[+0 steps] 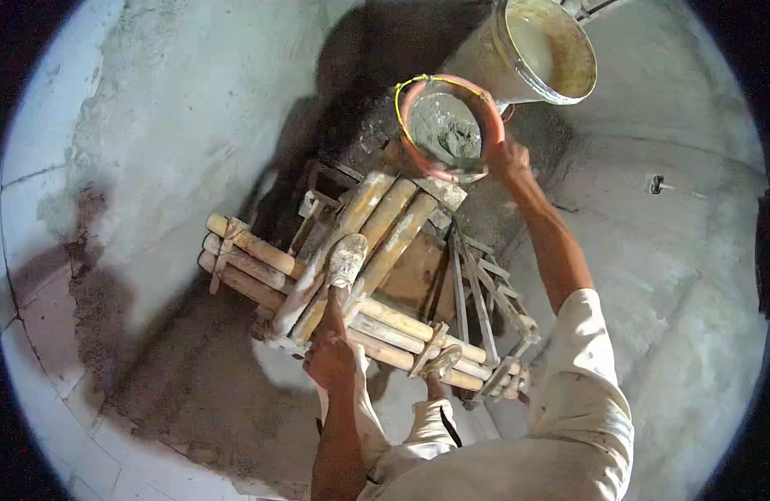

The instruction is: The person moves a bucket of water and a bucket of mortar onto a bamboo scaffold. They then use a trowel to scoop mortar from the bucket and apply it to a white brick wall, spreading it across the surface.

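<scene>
With right hand (508, 160) closed on orange bucket (495, 127), upper centre of frame, apparently steadying it; with left hand (329, 362) curled below centre, cannot tell if gripping anything. Calls for holding bucket level.

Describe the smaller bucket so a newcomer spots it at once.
Start at the platform of round poles. Beyond its far end, the right hand grips the smaller bucket, with grey mix inside. Its orange, yellow-edged rim sets it apart from the larger bucket beside it.
</scene>
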`<state>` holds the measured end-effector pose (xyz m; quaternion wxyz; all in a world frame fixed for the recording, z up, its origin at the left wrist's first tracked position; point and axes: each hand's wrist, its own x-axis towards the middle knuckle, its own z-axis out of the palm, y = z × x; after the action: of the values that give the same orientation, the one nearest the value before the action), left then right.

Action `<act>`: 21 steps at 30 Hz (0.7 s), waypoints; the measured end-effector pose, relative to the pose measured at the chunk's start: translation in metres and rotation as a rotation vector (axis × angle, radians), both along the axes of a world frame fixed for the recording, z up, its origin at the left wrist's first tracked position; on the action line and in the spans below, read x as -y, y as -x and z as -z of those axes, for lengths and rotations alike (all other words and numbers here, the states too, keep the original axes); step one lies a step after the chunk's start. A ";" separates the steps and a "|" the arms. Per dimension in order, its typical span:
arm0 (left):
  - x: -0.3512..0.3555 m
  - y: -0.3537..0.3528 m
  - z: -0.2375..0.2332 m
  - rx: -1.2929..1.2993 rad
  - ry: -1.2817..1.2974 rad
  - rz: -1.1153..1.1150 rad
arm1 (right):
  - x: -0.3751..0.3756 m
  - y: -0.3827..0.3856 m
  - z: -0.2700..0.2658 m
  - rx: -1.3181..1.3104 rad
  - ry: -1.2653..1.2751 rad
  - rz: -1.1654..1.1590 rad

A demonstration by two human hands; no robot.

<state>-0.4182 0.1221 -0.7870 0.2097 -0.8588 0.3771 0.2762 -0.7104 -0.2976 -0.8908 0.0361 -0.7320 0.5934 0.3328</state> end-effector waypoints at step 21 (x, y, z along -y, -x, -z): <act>0.011 0.001 0.003 -0.017 -0.133 -0.022 | -0.023 -0.056 0.014 0.263 0.020 0.034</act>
<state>-0.4189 0.1108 -0.7902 0.2599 -0.8447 0.3502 0.3102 -0.6546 -0.2745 -0.9045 0.1117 -0.7596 0.5991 0.2273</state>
